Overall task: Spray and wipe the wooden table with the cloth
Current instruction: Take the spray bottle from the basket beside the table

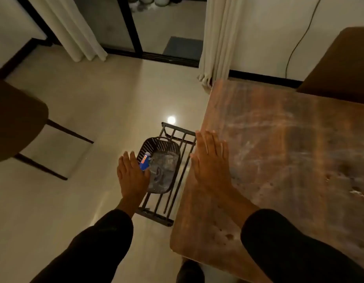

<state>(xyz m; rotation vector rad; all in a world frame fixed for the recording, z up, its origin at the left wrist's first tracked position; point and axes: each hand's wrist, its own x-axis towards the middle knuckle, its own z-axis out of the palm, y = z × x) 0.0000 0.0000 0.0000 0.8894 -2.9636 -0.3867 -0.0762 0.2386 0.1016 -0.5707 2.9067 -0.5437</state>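
The wooden table (279, 139) fills the right side, its top worn and streaked. My right hand (210, 162) hovers flat over the table's left edge, fingers apart, holding nothing. My left hand (132, 176) is spread over a dark perforated basket (156, 144) down by the floor. In that basket lie a blue spray bottle (144, 161), partly hidden by my fingers, and a grey cloth (163, 170). Neither hand grips anything.
The basket rests on a low black metal rack (177, 180) beside the table. A brown chair (15, 119) stands at the left and another brown seat (340, 64) at the far right. Curtains (218, 37) and a glass door lie beyond.
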